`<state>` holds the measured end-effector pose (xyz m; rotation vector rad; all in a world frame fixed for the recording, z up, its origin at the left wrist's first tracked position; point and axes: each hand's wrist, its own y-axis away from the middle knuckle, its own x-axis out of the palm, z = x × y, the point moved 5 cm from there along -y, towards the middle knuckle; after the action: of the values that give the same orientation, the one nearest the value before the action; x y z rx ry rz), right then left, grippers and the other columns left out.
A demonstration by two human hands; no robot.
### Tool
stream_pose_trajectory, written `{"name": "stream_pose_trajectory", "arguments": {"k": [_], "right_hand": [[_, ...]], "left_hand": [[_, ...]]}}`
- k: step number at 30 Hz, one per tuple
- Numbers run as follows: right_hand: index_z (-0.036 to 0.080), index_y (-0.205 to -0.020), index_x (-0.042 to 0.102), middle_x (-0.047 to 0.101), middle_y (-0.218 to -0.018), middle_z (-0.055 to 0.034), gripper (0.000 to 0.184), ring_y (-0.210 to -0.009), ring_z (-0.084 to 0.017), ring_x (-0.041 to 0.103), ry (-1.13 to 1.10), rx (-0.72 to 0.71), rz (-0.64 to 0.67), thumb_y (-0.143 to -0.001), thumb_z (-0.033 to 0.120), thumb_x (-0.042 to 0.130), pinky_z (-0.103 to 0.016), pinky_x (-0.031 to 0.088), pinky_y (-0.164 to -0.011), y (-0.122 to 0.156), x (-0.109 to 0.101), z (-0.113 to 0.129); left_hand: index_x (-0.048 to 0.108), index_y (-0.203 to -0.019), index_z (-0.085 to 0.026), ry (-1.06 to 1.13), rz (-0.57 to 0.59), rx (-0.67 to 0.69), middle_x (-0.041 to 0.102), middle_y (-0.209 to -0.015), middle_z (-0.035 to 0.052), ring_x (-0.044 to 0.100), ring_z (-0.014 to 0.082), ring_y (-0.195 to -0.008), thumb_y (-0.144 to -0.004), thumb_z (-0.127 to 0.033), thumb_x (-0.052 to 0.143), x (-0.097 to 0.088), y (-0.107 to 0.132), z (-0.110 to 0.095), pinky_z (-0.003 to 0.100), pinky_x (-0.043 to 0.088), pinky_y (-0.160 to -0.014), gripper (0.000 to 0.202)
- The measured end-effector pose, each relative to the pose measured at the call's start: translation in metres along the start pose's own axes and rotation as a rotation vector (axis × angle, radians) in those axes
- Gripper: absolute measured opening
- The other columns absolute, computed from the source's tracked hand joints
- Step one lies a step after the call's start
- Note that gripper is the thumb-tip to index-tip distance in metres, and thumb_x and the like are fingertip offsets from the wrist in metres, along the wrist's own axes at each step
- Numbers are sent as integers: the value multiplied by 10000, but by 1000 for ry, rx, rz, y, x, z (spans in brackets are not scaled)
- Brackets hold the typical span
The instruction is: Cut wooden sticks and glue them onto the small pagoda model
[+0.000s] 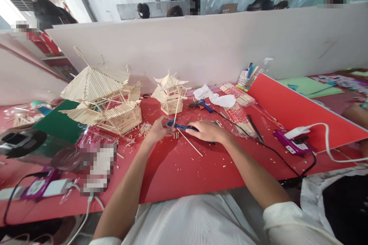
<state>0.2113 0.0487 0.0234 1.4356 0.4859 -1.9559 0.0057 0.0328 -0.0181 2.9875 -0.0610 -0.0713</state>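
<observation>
Blue-handled pliers (181, 126) lie across the space between my hands. My right hand (209, 131) is closed round their handle end. My left hand (158, 129) pinches a thin wooden stick (175, 114) that stands upright by the jaws. Whether the jaws bite into it is too small to tell. Another long stick (191, 143) slants down to the table below the pliers. Behind my hands stands a small pavilion model (171, 95) built of sticks. Short cut pieces (145, 129) lie in a pile beside my left hand.
A larger stick pavilion (100, 99) stands at the left. On the right are a blue glue gun (204, 106), packs of sticks (237, 118), a red board (299, 111) and a purple power strip (291, 141). A bottle (43, 149) and phone (100, 168) lie front left.
</observation>
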Motion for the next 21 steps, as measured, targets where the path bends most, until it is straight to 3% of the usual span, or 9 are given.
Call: {"name": "stream_pose_trajectory", "arguments": {"k": [14, 21], "right_hand": [[221, -1083, 729, 780, -946, -85, 500, -809, -225, 687, -16, 7, -10, -1039, 569, 374, -276, 286, -606, 1, -2, 2], [228, -1104, 727, 783, -981, -87, 485, -841, -236, 699, -21, -6, -13, -1038, 560, 380, -274, 297, -609, 0, -1, 2]], "left_hand": [[547, -1000, -172, 20, 4, -9, 668, -704, -43, 678, 126, -599, -609, -195, 913, -1, -2, 3, 321, 629, -674, 536], [552, -996, -176, 14, 17, -11, 670, -683, -37, 681, 130, -601, -638, -179, 895, -1, -2, 4, 319, 626, -679, 495]]}}
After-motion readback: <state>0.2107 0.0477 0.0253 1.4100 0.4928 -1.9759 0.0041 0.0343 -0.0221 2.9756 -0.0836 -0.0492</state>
